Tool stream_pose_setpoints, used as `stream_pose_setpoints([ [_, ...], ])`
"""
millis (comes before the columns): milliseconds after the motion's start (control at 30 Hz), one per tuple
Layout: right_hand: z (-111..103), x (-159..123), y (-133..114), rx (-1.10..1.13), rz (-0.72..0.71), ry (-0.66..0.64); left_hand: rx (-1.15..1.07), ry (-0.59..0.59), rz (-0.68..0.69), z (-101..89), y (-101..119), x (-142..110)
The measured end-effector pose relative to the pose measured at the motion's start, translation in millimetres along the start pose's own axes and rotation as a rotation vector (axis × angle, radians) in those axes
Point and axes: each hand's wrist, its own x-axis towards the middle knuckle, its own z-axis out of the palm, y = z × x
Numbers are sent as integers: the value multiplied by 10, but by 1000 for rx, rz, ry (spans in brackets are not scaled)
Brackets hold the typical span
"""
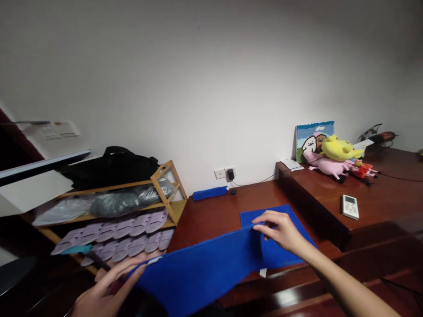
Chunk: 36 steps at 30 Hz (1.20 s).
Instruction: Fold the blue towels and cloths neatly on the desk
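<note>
A blue cloth (201, 268), likely a towel, is stretched between my two hands with its upper edge pulled nearly straight. My left hand (110, 284) pinches one corner beside a white tag (154, 260). Thumb and fingertips of my right hand (279, 226) grip the far end of the same edge. Behind and under the right hand, another blue piece (291, 240) lies flat on the brown wooden surface (211, 215); whether it joins the held cloth is hidden. A small white tag (263, 272) shows at its near edge.
Against the wall lies a narrow folded blue cloth (210, 193), near a plugged-in black adapter (230, 174). A wooden rack (170, 189) with lilac slippers (145, 224) stands left. On the raised right surface are a remote (350, 207), plush toys (330, 166) and a dog picture (302, 136).
</note>
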Motion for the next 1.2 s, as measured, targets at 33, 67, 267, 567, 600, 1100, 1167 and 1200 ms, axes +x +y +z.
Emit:
stream_pose_setpoints([
  [33,-188,-43,-66,16,41,1,-101,-80,11,-48,154,71],
  [67,-369,-99,-111,21,77,2,-220,-186,18,-76,326,141],
  [267,-1281,-238,62,-103,271,-14,-519,-730,252,167,1567,592],
  [567,-2072,488,599,-482,133,368,-403,-220,467,868,2810,1223],
  [600,-2099,490,617,-501,117,402,-383,-151,474,917,2852,1186],
  [1100,-681,-2191,2580,-539,337,322,-243,-142,570,2801,2071,-1364],
  [1167,-661,-2250,2633,-559,300,319,-215,-105,587,2822,2026,-1432],
  [1200,-679,-2239,2622,-570,287,304,-205,-83,599,2816,2016,-1437],
])
